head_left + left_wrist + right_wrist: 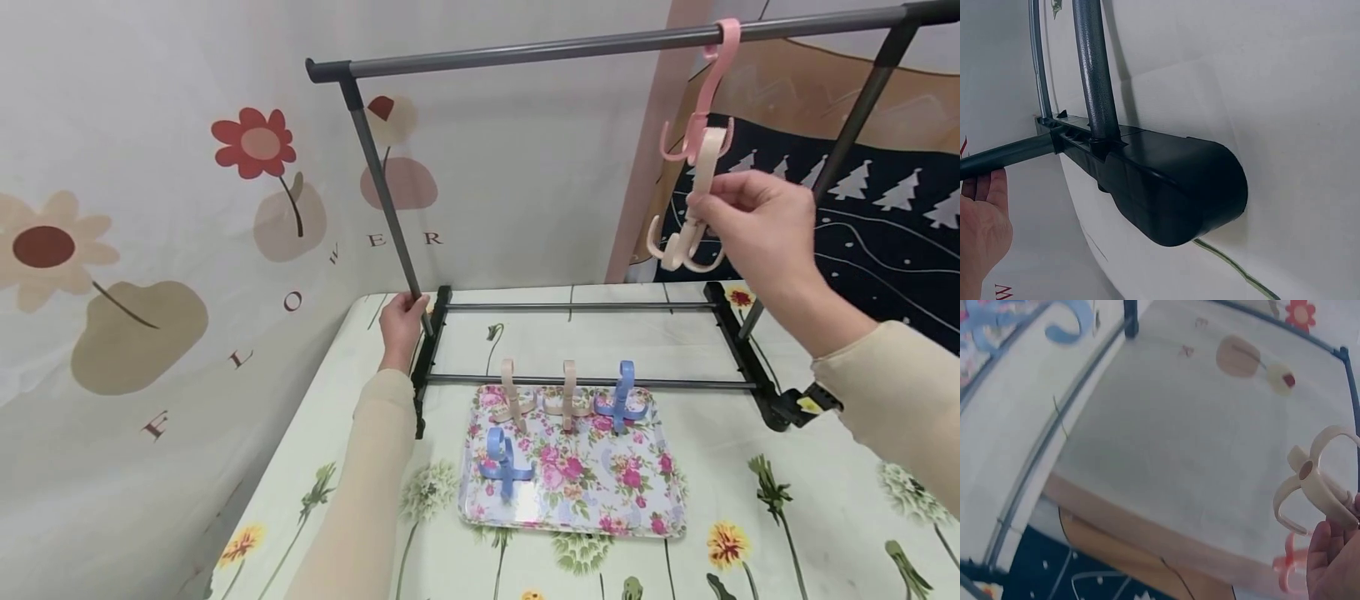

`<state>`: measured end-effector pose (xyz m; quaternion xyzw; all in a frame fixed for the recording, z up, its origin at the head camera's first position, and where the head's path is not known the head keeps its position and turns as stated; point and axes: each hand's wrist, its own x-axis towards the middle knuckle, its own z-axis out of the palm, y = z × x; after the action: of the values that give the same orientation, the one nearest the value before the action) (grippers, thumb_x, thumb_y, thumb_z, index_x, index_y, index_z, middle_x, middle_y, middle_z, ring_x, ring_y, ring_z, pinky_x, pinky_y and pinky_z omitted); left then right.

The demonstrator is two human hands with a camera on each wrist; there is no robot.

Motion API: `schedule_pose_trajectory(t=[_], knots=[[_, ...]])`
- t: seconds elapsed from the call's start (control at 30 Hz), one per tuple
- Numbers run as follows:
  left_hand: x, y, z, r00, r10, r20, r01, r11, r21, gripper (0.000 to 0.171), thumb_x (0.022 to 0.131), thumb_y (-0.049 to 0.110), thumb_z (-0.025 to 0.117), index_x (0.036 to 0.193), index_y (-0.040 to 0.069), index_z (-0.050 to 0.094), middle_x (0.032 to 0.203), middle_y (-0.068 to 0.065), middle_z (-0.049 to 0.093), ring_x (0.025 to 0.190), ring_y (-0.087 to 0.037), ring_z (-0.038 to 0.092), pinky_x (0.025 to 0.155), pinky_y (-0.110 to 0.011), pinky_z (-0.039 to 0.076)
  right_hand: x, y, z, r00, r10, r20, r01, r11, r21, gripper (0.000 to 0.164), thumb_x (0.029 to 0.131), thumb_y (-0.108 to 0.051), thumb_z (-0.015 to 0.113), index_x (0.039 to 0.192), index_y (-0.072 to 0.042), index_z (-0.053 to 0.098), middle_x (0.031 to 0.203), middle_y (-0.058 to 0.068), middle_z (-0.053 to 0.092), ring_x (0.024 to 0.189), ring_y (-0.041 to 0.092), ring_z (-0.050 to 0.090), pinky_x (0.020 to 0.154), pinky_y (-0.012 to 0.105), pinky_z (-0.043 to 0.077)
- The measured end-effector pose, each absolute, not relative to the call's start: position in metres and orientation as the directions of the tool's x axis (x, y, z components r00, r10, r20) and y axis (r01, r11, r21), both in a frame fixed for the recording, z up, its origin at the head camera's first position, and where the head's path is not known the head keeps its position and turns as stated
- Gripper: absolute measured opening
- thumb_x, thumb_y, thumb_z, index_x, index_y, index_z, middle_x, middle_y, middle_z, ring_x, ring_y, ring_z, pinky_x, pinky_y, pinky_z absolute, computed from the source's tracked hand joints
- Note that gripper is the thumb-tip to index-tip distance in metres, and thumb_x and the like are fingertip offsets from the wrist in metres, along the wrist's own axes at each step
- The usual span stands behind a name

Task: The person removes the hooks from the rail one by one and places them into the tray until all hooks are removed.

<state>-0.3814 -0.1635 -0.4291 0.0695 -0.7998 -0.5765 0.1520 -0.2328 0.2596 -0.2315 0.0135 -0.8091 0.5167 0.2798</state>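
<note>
In the head view my right hand [765, 221] pinches a cream multi-prong hook [705, 179] by its shank, below the rack's top bar. A pink hook [708, 96] hangs from that grey bar [540, 52], and the cream hook's upper end overlaps its prongs. The right wrist view shows the cream hook's curved prongs [1319, 481] pointing away from my fingers. My left hand [401, 329] holds the rack's left post [386, 187] low down, just above the black foot [1172, 181]. In the left wrist view, its fingers [999, 187] lie against the post.
A floral tray [570, 500] on the flower-print cloth bears two beige hooks [568, 400] and two blue hooks [507, 467]. Two lower rails [585, 382] join the rack's feet. The right post [855, 117] rises behind my right hand. A printed curtain [172, 208] hangs at left.
</note>
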Motion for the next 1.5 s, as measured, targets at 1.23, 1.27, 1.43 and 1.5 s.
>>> schedule_pose_trajectory(t=[1.23, 1.27, 1.43, 1.5], knots=[[-0.383, -0.168, -0.431, -0.939, -0.304, 0.162, 0.064, 0.308, 0.949, 0.025, 0.098, 0.026, 0.065, 0.109, 0.005, 0.068, 0.107, -0.012, 0.068, 0.102, -0.027, 0.057, 0.094, -0.046, 0.044, -0.181, 0.176, -0.343, -0.96, -0.195, 0.202, -0.257, 0.318, -0.913, 0.013, 0.094, -0.011, 0.07, 0.098, 0.0, 0.071, 0.092, 0.009, 0.073, 0.08, 0.015, 0.066, 0.069, 0.027, 0.054], [-0.383, -0.168, -0.431, -0.938, -0.305, 0.163, 0.065, 0.308, 0.949, 0.025, 0.098, 0.026, 0.065, 0.109, 0.004, 0.068, 0.107, -0.012, 0.068, 0.102, -0.027, 0.057, 0.094, -0.046, 0.044, -0.18, 0.175, -0.347, -0.959, -0.202, 0.197, -0.253, 0.313, -0.915, 0.013, 0.093, -0.011, 0.07, 0.099, 0.001, 0.071, 0.093, 0.009, 0.073, 0.08, 0.015, 0.067, 0.068, 0.027, 0.054], [-0.383, -0.168, -0.43, -0.937, -0.307, 0.167, 0.067, 0.311, 0.948, 0.024, 0.098, 0.026, 0.065, 0.108, 0.004, 0.068, 0.107, -0.013, 0.068, 0.102, -0.027, 0.057, 0.094, -0.046, 0.044, -0.177, 0.171, -0.364, -0.958, -0.234, 0.168, -0.231, 0.276, -0.933, 0.013, 0.094, -0.008, 0.068, 0.1, 0.003, 0.07, 0.098, 0.015, 0.072, 0.086, 0.02, 0.069, 0.073, 0.029, 0.056], [-0.383, -0.168, -0.43, -0.937, -0.307, 0.167, 0.067, 0.312, 0.948, 0.024, 0.098, 0.026, 0.065, 0.108, 0.004, 0.068, 0.106, -0.013, 0.068, 0.101, -0.027, 0.057, 0.093, -0.047, 0.043, -0.175, 0.17, -0.37, -0.957, -0.247, 0.155, -0.222, 0.272, -0.936, 0.011, 0.094, -0.007, 0.067, 0.1, 0.002, 0.07, 0.099, 0.015, 0.072, 0.088, 0.025, 0.069, 0.073, 0.031, 0.056]])
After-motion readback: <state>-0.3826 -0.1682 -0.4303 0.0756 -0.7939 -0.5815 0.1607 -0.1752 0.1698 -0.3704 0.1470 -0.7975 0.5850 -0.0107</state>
